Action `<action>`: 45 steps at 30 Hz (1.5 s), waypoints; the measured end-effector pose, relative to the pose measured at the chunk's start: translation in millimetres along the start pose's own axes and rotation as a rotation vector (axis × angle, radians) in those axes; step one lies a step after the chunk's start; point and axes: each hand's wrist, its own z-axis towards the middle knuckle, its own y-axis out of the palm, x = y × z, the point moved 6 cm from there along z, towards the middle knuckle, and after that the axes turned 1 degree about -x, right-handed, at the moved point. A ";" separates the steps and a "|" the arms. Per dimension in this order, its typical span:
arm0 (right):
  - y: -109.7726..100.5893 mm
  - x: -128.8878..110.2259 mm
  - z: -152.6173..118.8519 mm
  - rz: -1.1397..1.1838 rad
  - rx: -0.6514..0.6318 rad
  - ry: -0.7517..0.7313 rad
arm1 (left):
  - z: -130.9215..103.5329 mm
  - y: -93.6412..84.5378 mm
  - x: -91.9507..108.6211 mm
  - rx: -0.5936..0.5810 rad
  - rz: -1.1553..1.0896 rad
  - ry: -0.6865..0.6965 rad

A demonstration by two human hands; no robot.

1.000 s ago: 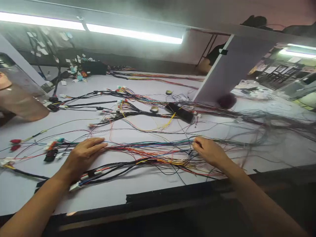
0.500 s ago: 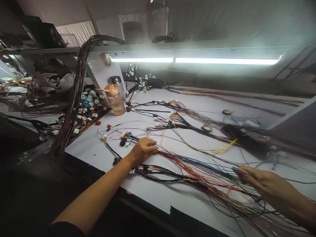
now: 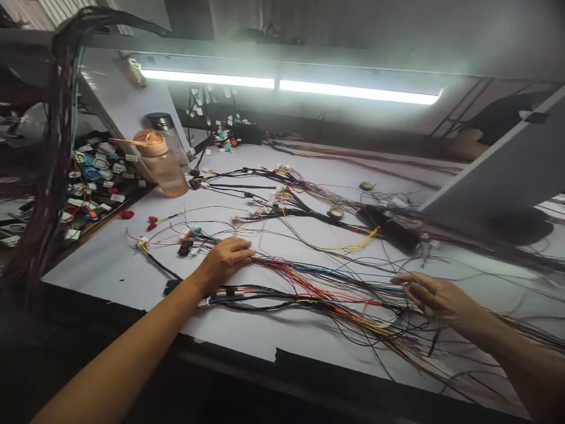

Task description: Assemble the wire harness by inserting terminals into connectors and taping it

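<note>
My left hand (image 3: 227, 258) is closed over a bundle of thin coloured wires (image 3: 304, 270) and holds it down on the white tabletop. Small connectors (image 3: 188, 242) lie just beyond its knuckles, where the bundle ends. Farther right, my right hand (image 3: 435, 297) has its fingers curled round dark wires of this bundle; exactly how many is hidden. A second wire harness (image 3: 269, 306), partly wrapped in black tape, runs below both hands along the near side. Loose wire ends fan out under my right forearm.
Behind lie taped harnesses (image 3: 304, 213), tape rolls (image 3: 335, 213) and a dark bundle (image 3: 388, 227). A drink bottle (image 3: 161, 165) stands at the back left, beside heaped connectors (image 3: 101, 171). A slanted panel (image 3: 498, 171) rises on the right; another person's arm (image 3: 468, 141) shows behind it.
The view has swung right and down, so the bench appears farther left. My left hand stays on the bundle. My right hand has turned slightly, still at the wires.
</note>
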 end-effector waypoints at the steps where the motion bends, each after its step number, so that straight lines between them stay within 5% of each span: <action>1: 2.9 -2.6 0.7 0.096 -0.097 0.037 | 0.9 -0.2 -0.8 -0.010 0.007 0.001; 3: 2.3 -6.0 1.9 0.227 -0.203 0.081 | 2.7 -1.0 -1.1 -0.049 0.023 0.018; 8: -25.1 -18.8 19.2 0.051 -0.024 0.006 | 3.3 -7.0 -0.5 -0.143 0.145 0.020; 11: -23.7 -38.2 37.7 -0.065 0.029 -0.093 | 1.8 -10.9 4.6 -0.159 0.240 0.015; 14: 0.7 -73.3 55.2 -0.185 0.025 -0.323 | 1.6 -11.9 10.7 -0.146 0.278 0.007; 19: 70.1 -136.2 63.6 -0.352 -0.123 -0.674 | -3.1 -16.5 14.8 -0.094 0.240 0.034; 23: 110.0 -167.7 57.4 -0.478 -0.231 -0.726 | -26.0 -41.2 -0.9 -0.011 0.213 -0.090; 30: 149.6 -210.1 44.7 -0.529 -0.246 -0.675 | -86.4 -87.1 -53.4 0.032 0.397 -0.497; 39: 175.0 -221.7 39.7 -0.513 -0.327 -0.713 | -95.7 -84.8 -62.0 0.028 0.269 -0.561; 45: 174.4 -213.9 46.0 -0.360 -0.338 -0.657 | -97.4 -90.9 -65.9 0.208 0.004 -0.784</action>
